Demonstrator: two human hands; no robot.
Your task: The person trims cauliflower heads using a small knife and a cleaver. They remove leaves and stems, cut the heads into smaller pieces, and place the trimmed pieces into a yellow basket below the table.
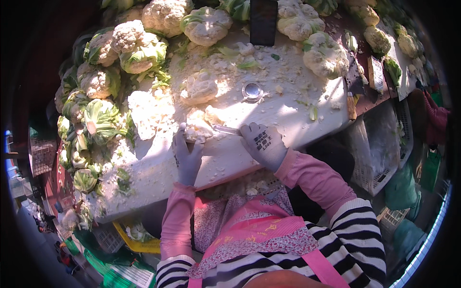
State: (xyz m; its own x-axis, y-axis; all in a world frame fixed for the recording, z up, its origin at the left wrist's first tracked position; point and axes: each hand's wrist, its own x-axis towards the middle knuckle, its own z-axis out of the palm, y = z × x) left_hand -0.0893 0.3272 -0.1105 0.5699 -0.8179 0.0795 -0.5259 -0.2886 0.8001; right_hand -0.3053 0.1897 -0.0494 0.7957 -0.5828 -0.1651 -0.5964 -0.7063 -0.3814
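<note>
My left hand (188,154), in a pale work glove, holds a cut piece of cauliflower (197,126) at its near side on the white table (230,154). In my right hand (263,144), also gloved, is a small knife (227,130); its blade points left, toward that piece. Another smaller floret (214,114) lies just behind the held piece. Farther back sits a trimmed cauliflower chunk (200,87), and a heap of cut florets (149,113) lies to the left of it.
Whole cauliflowers (101,81) with leaves are piled along the left and back. A round metal object (252,91) sits mid-table, and a dark upright panel (263,23) stands behind. A wooden-handled tool (351,106) lies at the right edge, above a white crate (381,180). A yellow crate (138,246) is below left.
</note>
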